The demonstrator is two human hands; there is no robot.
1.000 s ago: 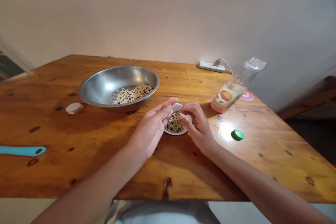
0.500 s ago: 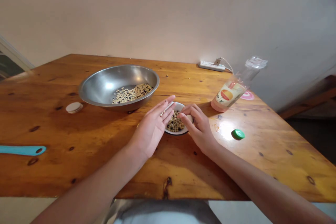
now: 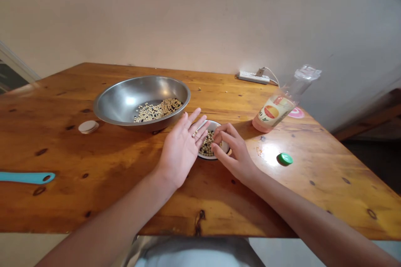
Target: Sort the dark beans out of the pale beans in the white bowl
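Observation:
A small white bowl (image 3: pixel 224 147) with a dark rim holds pale, round soybeans (image 3: pixel 206 147) mixed with dark ones. At its left edge my left hand (image 3: pixel 181 150) lies palm up, fingers spread. One or two pale beans rest on those fingers. Over the bowl's right side is my right hand (image 3: pixel 233 150), its fingers loosely bent and the thumb apart from them. No bean shows between its fingertips. Both hands hide part of the bowl. Behind them stands a large steel basin (image 3: pixel 115 104) with a layer of pale and dark beans.
To the right, a tilted clear plastic bottle (image 3: pixel 275 110) with a fruit label stands near a green cap (image 3: pixel 284 159). A white lid (image 3: pixel 88 127) and a turquoise handle (image 3: pixel 26 177) lie left. By the wall is a power strip (image 3: pixel 253 77); the wooden table (image 3: pixel 119 200) shows knots.
My left hand has turned its palm more upward and its fingers have spread apart. My right hand stays over the bowl, its thumb and fingers slightly shifted.

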